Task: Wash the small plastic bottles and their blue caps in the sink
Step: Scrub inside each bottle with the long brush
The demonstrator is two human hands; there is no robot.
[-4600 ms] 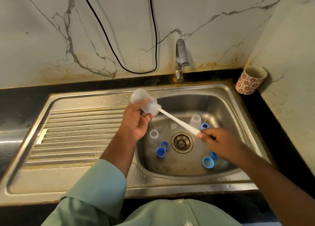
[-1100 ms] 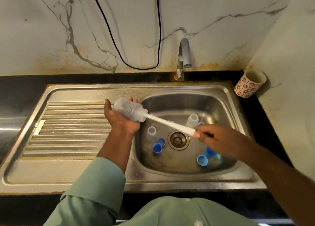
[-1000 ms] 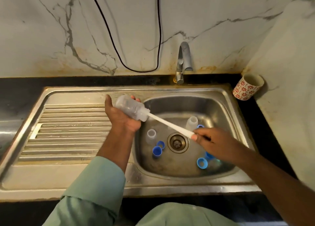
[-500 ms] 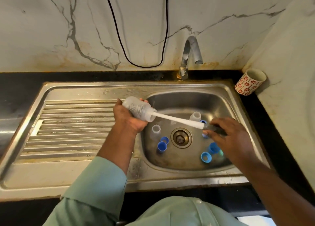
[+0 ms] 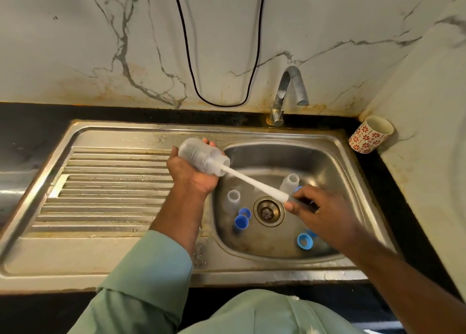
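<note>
Three small plastic bottles show. One translucent bottle [image 5: 201, 158] lies tilted in the left hand [image 5: 194, 176], whose fingers curl round its body, above the sink's [image 5: 252, 134] drainboard edge, mouth pointing toward four o'clock. Two more stand upright in the basin: one [image 5: 233, 197] at nine o'clock from the drain [image 5: 269, 210], one [image 5: 290, 182] at one o'clock. Four blue caps are plainly seen: two [image 5: 242, 217] touching just left of the drain, one open-side-up [image 5: 305, 241] at four o'clock with another partly hidden beside it; a blue sliver peeks behind the right hand [image 5: 317, 212]. That hand pinches the handle of one white bottle brush [image 5: 254, 182], its head inside the held bottle. One floral cup [image 5: 370, 134] sits on the dark surface [image 5: 37, 121] at the right corner.
</note>
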